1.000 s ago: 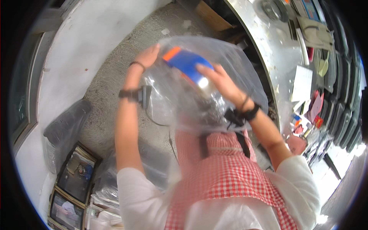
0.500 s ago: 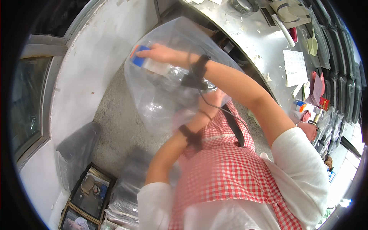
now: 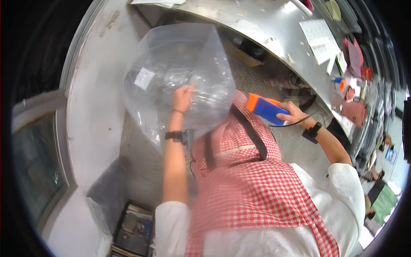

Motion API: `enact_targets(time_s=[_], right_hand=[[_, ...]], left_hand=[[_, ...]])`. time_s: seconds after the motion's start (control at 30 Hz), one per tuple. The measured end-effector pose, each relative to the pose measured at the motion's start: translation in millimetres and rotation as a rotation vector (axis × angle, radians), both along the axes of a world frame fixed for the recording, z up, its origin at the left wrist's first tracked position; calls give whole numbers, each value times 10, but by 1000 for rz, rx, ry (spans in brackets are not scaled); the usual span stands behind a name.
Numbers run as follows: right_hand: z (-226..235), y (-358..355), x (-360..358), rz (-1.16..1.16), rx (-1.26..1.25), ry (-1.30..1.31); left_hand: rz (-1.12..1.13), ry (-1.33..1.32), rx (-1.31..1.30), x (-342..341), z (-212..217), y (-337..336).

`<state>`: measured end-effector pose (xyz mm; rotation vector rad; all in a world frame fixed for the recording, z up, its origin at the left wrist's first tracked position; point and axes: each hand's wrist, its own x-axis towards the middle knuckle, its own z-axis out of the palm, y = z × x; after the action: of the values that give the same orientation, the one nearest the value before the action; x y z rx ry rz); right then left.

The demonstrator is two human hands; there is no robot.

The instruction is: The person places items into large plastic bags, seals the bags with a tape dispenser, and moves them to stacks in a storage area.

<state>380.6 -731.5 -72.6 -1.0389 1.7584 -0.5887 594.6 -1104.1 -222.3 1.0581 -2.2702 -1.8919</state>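
A large clear plastic bag (image 3: 171,47), bulging and creased, fills the space in front of me, with a white printed label (image 3: 144,78) on its left side. My left hand (image 3: 183,98) is closed on the bag's film near its middle. What lies inside the bag is hard to make out. To the right, apart from the bag, my right hand (image 3: 293,113) grips a boxy blue and orange handheld tool (image 3: 269,109), its orange end turned toward the bag. The tool's exact kind is unclear.
A metal worktable (image 3: 257,25) curves along the far right, bearing papers (image 3: 319,40) and pink pieces (image 3: 354,112). A pale wall (image 3: 94,107) with a window stands at left. Near it are a dark plastic-wrapped bundle (image 3: 109,192) and a black-framed case (image 3: 135,227).
My right hand has swung from the bag's far left to the right, carrying the blue and orange tool. My left hand has moved forward and left on the bag. The white label now shows plainly.
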Motion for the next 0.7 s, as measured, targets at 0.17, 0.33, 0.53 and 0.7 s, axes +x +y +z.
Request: enact_targets(time_s=[0.17,0.33,0.53,0.7], right_hand=[[-805,476,115,-136,173,165],[-1530,-22,211,64,246,478],[-1622,-820,406,-299,129,642],[-2062,-825,121,-644,18,767]], left_hand=[[-10,-129,93,-187,97,136],[-26,-110,-51,-25,-196,52],[8,-60,-119,39,-77,50],[291,-38,-4,15,418,257]])
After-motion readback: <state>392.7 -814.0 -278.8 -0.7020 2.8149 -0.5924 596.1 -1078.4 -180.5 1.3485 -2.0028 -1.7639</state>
